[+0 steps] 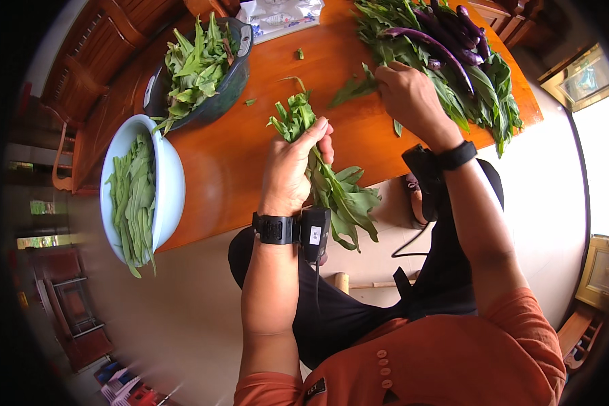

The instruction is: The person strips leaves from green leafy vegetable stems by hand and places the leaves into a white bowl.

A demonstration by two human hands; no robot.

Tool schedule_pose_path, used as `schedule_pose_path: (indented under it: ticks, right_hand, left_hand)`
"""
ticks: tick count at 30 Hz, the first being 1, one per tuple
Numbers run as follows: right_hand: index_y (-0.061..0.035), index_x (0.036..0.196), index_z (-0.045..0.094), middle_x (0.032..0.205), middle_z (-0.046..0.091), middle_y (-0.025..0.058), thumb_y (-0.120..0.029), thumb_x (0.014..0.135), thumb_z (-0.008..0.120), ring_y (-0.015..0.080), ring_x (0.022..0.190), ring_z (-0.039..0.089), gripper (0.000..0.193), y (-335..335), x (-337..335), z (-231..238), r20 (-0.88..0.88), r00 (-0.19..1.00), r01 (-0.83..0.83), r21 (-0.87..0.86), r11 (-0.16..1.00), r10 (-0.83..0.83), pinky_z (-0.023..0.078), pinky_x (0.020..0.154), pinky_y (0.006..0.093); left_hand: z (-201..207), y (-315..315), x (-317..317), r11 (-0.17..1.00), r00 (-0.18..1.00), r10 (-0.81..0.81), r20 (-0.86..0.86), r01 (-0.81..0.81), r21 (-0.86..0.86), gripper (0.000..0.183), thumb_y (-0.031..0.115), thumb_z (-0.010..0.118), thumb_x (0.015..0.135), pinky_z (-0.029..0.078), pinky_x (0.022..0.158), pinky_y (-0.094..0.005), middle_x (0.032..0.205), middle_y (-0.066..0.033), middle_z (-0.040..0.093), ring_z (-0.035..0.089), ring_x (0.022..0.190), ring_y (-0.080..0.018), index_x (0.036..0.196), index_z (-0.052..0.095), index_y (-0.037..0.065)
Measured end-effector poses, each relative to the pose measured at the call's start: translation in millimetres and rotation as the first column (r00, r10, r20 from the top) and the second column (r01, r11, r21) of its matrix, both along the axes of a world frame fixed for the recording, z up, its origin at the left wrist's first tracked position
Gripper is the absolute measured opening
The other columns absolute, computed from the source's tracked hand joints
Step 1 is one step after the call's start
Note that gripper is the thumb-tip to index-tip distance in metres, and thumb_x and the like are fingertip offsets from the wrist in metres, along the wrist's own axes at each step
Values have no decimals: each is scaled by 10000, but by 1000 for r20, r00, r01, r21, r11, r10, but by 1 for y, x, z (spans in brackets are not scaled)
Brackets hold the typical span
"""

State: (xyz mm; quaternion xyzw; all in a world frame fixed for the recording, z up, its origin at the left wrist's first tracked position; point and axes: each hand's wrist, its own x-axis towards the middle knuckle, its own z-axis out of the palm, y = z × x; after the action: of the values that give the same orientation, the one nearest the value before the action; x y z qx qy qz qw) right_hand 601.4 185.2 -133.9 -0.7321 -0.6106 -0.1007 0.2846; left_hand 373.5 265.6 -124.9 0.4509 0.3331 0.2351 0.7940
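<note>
My left hand (296,162) is closed round a bunch of leafy greens (343,196), whose long leaves hang past the table's near edge. Curled tops of the bunch stick out beyond the thumb. Over the table to the right, my right hand (413,98) has its fingers bent together at a single green leaf (356,88). Beside that hand lies a large pile of the same greens (477,101), with several long purple eggplants (430,44) on top. Part of the pile is hidden behind the right hand.
At the left table edge stands a light blue basin (172,196) holding long green leaves. Behind it, a dark basin (240,74) is heaped with leafy pieces. A white plastic package (277,17) lies at the back. Small leaf scraps (300,53) dot the wooden table (216,162).
</note>
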Motion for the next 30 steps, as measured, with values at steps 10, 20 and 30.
schedule_pose_path:
  ticks: [10, 20, 30]
  right_hand:
    - [-44, 945, 746, 723, 679, 139, -117, 831, 734, 273, 618, 639, 136, -24, -20, 34, -516, 746, -530, -79, 844, 420, 514, 611, 365]
    - [-41, 744, 682, 721, 684, 164, -288, 838, 726, 361, 705, 691, 269, -11, -10, -11, -129, 990, 14, -331, 944, -60, 547, 644, 450]
    - [-42, 706, 607, 656, 630, 171, -127, 789, 631, 390, 617, 637, 121, -3, -20, 9, -179, 983, -28, 121, 992, 50, 519, 576, 471]
  left_hand:
    - [-1, -3, 10, 996, 998, 10, -59, -5, 90, 196, 221, 693, 940, 451, 621, -263, 838, -59, 718, 581, 654, -122, 946, 720, 28]
    - [-1, -3, 9, 998, 996, 4, -88, 2, 60, 233, 241, 696, 947, 450, 619, -251, 841, -82, 719, 580, 672, -116, 996, 706, 13]
    - [1, 3, 0, 997, 1000, 10, -9, -9, 72, 259, 222, 685, 957, 477, 631, -260, 963, -111, 736, 593, 727, -119, 1072, 699, -10]
